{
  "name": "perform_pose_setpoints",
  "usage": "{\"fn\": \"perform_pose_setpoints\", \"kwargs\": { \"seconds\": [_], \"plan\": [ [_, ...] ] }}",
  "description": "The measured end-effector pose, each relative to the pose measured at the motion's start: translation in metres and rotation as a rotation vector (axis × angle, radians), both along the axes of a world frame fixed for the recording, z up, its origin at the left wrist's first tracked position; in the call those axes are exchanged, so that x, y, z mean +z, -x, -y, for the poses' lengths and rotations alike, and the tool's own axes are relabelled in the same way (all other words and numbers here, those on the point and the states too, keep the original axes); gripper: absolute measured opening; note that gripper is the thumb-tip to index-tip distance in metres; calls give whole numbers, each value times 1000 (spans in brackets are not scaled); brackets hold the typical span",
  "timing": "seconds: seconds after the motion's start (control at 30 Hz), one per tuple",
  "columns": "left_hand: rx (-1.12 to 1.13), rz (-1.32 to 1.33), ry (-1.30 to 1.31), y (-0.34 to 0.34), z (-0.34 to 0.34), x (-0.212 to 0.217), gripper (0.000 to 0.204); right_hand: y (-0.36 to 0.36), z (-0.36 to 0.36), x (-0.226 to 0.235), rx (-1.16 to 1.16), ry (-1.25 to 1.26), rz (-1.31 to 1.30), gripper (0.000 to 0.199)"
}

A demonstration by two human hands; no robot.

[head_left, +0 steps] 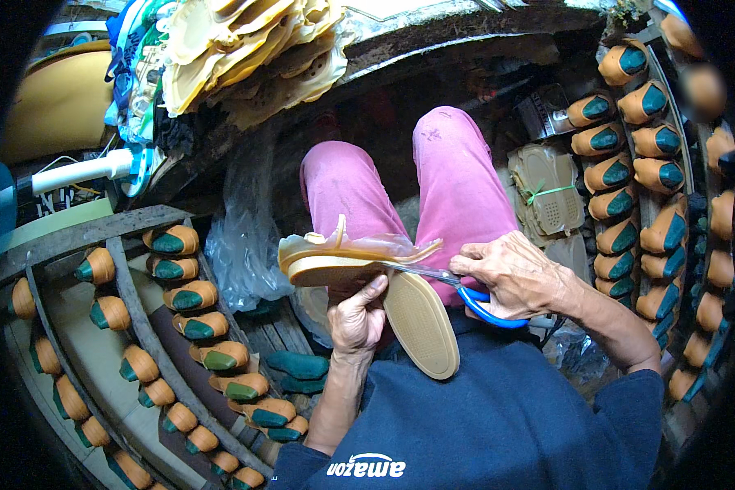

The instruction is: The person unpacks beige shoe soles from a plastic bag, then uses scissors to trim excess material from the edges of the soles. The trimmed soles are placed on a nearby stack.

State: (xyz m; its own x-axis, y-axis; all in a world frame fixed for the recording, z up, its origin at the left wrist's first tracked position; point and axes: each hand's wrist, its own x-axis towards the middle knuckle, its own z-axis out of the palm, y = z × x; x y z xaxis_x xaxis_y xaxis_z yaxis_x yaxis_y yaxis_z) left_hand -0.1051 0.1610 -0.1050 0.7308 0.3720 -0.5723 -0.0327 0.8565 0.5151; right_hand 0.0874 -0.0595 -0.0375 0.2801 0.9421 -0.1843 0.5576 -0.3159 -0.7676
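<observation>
My left hand [357, 317] is closed around a tan moulded shoe sole [327, 269], held up in front of my knees. A thin, ragged, translucent rim of extra material sticks out along its upper edge. Against it hangs a second tan sole [423, 327] with a dotted panel, its toe pointing down toward my shirt; whether the two are joined, I cannot tell. My right hand [510, 276] grips scissors [490, 314] by their blue handles. Their blades reach left to the ragged rim beside the sole, and the tips are partly hidden there.
Wooden racks with rows of orange-and-green shoe uppers [194, 296] flank me on the left and right. Untrimmed soles [253, 49] are piled on the bench ahead. A tied sole bundle [545, 189] lies right of my knees, and a clear plastic bag [249, 257] hangs at the left.
</observation>
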Motion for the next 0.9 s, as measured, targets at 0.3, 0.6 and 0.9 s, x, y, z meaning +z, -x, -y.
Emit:
{"fn": "perform_pose_setpoints", "kwargs": {
  "seconds": [0.3,0.6,0.9],
  "plan": [
    [-43,53,20,6,10,1,51,5,0,1,14,54,77,27],
    [-50,22,84,4,8,3,42,9,5,-16,44,41,91,31],
    [-70,13,115,4,5,6,41,6,10,-8,30,37,-24,38]
  ]
}}
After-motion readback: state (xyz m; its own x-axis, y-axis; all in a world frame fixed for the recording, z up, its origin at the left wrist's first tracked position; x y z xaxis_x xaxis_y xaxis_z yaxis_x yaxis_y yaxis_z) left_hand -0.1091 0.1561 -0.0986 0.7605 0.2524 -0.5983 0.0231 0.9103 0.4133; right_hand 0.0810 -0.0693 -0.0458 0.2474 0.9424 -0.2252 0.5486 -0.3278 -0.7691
